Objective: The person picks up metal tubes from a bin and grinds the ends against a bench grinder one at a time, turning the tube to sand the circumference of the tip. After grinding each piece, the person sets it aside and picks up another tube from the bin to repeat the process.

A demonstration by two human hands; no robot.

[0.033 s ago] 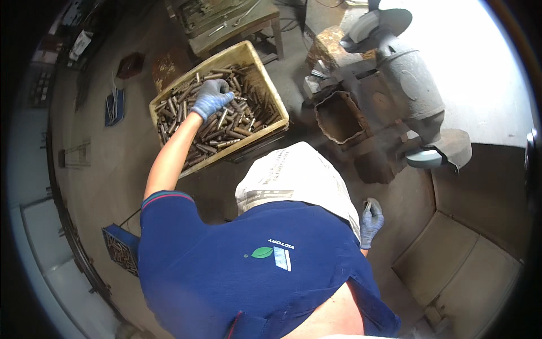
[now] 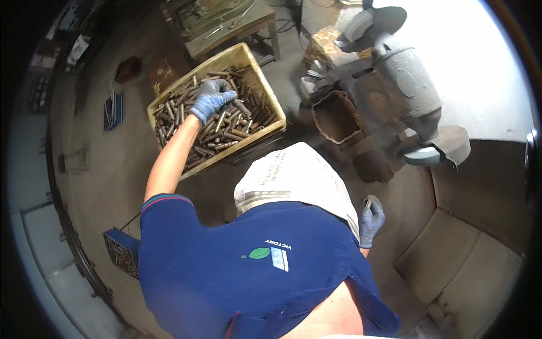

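My left hand [image 2: 212, 100], in a blue-grey knitted glove, reaches into a yellowish plastic bin [image 2: 264, 76]. Its fingers are curled together against a heap of short metal cylinders [image 2: 231, 135]; whatever lies between them is hidden. A thicker cylinder [image 2: 242, 108] rests just beside the fingertips. Down at my right side, next to a white apron [image 2: 299, 175], hangs my right hand [image 2: 371, 220] in the same sort of glove. Its fingers are bent in toward the thumb, and I cannot make out anything inside them.
A bench grinder [image 2: 412, 85] with wheels at both ends stands right of the bin. An open rusty box [image 2: 339, 116] sits beside it. Beyond the bin is a worktable [image 2: 248, 22] with tools. A blue crate [image 2: 121, 248] of metal parts is at left.
The whole view has shifted slightly. My left hand stays in the bin with its fingers curled, and the right hand keeps its place at my side.
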